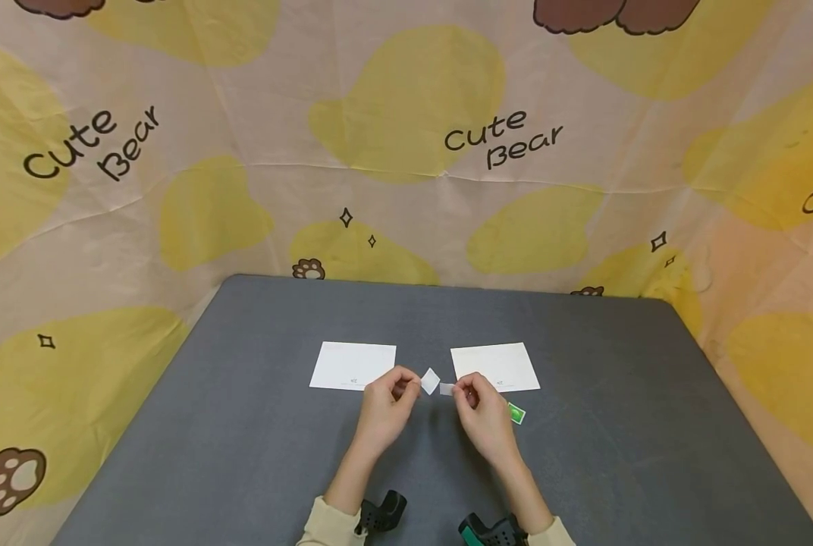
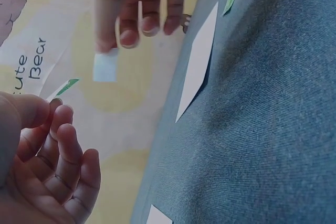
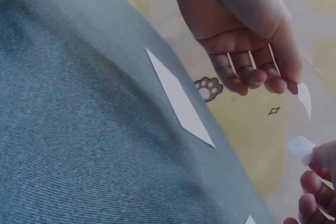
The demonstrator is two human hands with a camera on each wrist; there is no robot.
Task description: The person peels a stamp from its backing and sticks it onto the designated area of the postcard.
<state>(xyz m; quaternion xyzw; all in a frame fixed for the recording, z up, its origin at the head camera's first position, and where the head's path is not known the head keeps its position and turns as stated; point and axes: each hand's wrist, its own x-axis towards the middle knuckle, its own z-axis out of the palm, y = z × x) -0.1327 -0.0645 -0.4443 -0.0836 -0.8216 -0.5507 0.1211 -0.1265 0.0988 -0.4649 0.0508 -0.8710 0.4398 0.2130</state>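
Because the left grip [image 1: 387, 402] pinches a green-printed paper piece [image 1: 430, 381] and the right grip [image 1: 484, 417] a white slip [image 1: 446, 389] only by their edges, just apart over the gap between left card [image 1: 349, 365] and right card [image 1: 497, 364], either could drop or bend if they brush.

"Cute Bear" is printed on the backdrop cloth [image 1: 406, 98] behind the gray table [image 1: 618, 425], twice whole, once cut off beyond the table's right.

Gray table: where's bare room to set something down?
Free: left of the left white card, right of the right white card, and beyond both. Crowded: where left hand and right hand pinch paper slips, near the green sticker.
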